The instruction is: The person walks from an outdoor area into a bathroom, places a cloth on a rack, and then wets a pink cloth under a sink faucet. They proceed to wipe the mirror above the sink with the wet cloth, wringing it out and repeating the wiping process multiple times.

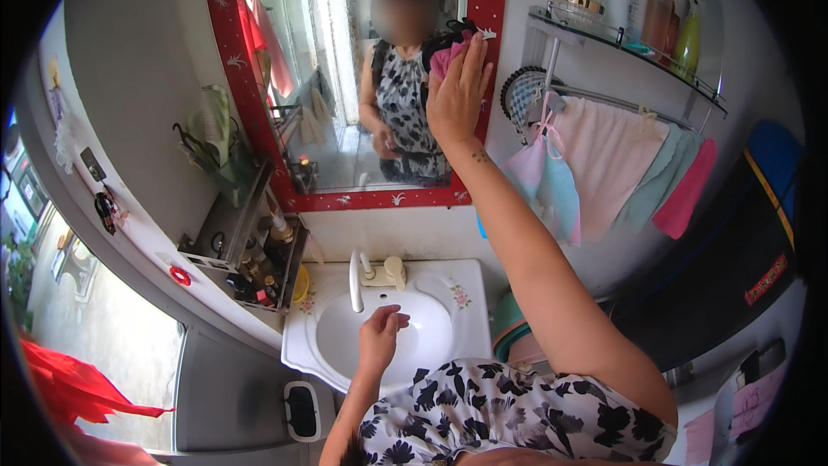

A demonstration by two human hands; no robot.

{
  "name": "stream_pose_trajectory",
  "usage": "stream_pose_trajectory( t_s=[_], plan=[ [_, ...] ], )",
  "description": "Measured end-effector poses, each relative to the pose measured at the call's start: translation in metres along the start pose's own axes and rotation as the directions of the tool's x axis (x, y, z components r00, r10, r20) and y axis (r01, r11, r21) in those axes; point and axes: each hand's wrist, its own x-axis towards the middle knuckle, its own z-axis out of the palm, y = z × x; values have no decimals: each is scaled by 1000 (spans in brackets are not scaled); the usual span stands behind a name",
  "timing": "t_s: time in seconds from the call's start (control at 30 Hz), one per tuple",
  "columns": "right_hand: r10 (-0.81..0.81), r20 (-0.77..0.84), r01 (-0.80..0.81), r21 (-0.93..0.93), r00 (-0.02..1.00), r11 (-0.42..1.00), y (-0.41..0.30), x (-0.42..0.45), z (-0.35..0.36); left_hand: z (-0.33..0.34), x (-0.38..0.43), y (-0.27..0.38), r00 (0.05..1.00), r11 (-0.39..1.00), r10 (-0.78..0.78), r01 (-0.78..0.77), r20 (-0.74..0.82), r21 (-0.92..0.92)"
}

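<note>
My right hand (458, 94) is raised against the right side of a red-framed wall mirror (336, 77), fingers pointing up. Under its palm and fingers a bunched pink cloth (446, 59) is pressed to the glass near the frame; part of the cloth is hidden behind the hand. Lower down, my left hand (380, 338) hovers over the white washbasin (427, 336), its fingers loosely bent, with nothing visible in it. Just beyond that hand stands a white swan-neck faucet (356, 278) with a cream lever handle (394, 272).
A glass shelf (634, 55) with several bottles is on the right wall, above hanging towels (608, 162). At left, a metal rack (259, 239) carries small bottles and a green cup (236, 175) of combs. A bin (303, 411) stands below the basin.
</note>
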Motion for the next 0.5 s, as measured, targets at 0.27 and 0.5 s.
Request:
stream_pose_trajectory(
  t_s=[0.27, 0.5],
  plan=[
    [-76, -286, 75, -14, 955, 997, 28, 140, 10, -6, 9, 0, 1000, 1000, -5, 5, -26, -19],
    [-190, -189, 190, -16, 963, 982, -7, 219, 4, -4, 27, -1, 999, 1000, 19, -18, -48, 7]
  ],
)
